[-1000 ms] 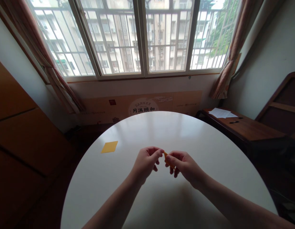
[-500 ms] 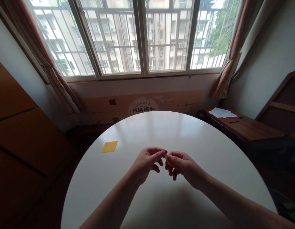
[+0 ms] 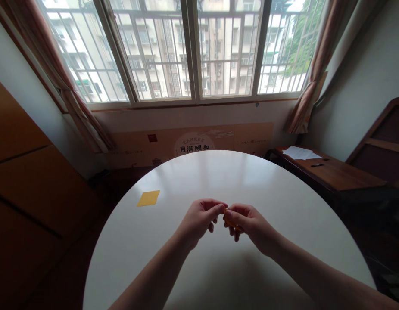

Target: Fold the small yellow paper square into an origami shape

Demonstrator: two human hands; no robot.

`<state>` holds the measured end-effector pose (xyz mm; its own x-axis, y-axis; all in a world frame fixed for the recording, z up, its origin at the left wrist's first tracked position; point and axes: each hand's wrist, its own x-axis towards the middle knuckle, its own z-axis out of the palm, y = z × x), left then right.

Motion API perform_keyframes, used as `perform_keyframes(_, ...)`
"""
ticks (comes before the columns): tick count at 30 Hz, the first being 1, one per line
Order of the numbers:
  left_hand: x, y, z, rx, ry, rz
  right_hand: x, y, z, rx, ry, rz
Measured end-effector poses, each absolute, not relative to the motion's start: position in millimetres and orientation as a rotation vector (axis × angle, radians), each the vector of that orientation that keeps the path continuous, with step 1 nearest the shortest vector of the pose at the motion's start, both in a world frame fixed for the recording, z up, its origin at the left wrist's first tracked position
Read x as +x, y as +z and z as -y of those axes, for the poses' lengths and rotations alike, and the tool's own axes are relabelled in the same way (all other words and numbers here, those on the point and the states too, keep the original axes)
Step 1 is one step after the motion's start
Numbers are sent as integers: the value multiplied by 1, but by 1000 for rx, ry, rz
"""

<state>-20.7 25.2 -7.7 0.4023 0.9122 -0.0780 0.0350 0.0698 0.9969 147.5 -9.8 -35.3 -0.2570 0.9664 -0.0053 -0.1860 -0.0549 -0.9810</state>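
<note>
My left hand (image 3: 199, 219) and my right hand (image 3: 246, 224) meet fingertip to fingertip above the middle of a round white table (image 3: 283, 206). Both pinch a small folded piece of orange paper (image 3: 228, 223), of which only a sliver shows between the fingers and under the right hand. A flat orange sheet of paper (image 3: 148, 198) lies on the table to the left, well apart from the hands.
A barred window fills the far wall, with curtains (image 3: 79, 112) at both sides. A printed cardboard panel (image 3: 193, 144) leans below the sill. To the right stands a dark wooden side table (image 3: 335, 172) with white papers (image 3: 299, 152). Wooden panels line the left.
The hands have closed more tightly together. The orange piece stuck up between the fingertips a second ago and is now almost hidden.
</note>
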Motion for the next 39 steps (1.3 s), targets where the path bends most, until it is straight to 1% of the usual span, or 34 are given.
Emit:
perform_keyframes(8, -21, -3, -23, 1327, 852, -1000, 148, -34, 11, -989, 1427, 1202)
perform_keyframes(12, -21, -1, -22, 1435, 810, -1013, 149, -37, 10, -986, 1385, 1246)
perform_keyframes(21, -23, -5, -22, 1750, 834, -1079, 149, -39, 11, -1034, 1213, 1415)
perform_keyframes(23, -25, -3, -22, 1796, 797, -1065, 151, -38, 11, -1033, 1181, 1494)
perform_keyframes(26, -29, 0, -23, 1792, 664, -981, 159, -32, 12, -1018, 1100, 1754)
perform_keyframes(29, -33, 1, -24, 1805, 528, -928, 167, -25, 13, -991, 902, 2001)
perform_keyframes(39, -37, 7, -21, 1910, 334, -870, 175, -20, 13, -984, 833, 2207)
